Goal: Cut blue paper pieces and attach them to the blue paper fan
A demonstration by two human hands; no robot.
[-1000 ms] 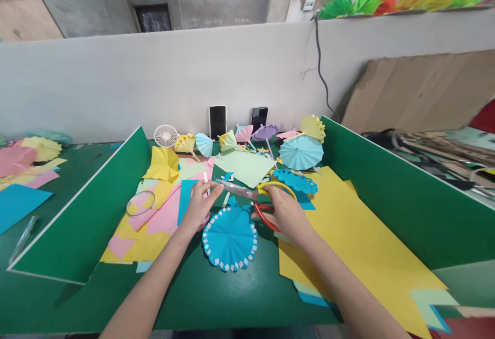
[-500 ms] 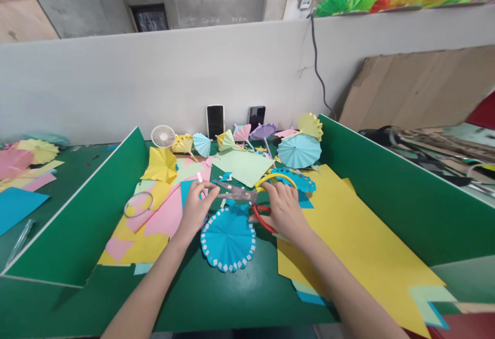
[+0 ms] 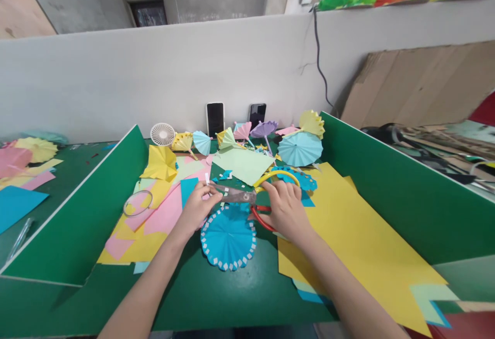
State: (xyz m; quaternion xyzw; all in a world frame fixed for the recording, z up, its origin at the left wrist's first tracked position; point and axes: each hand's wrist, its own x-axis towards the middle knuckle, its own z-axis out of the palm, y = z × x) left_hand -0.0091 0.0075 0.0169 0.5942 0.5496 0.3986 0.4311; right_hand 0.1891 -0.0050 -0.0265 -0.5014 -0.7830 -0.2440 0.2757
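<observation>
My right hand (image 3: 284, 202) is wrapped round the yellow and red handles of a pair of scissors (image 3: 235, 194), whose blades point left and lie nearly together. Small white bits rest on or near the blades. At the scissors' tips, the fingers of my left hand (image 3: 200, 202) pinch a narrow white strip (image 3: 207, 178); its lower part is hidden by the fingers. Just below the blades lies a pleated blue paper disc (image 3: 229, 238), edged with small white squares. Blue scraps (image 3: 224, 175) are scattered behind the scissors.
Yellow sheets (image 3: 348, 236) cover the right side, while pink and yellow paper pieces (image 3: 162, 215) and a clear ring (image 3: 138, 203) lie left. Small paper umbrellas (image 3: 264, 130), a white fan (image 3: 162, 134) and two phones (image 3: 215, 118) line the back. Green dividers (image 3: 85, 215) flank the workspace.
The scissor blades have closed together near my left fingertips. My left hand has shifted very slightly, still pinching the white strip. The blue disc stays in place.
</observation>
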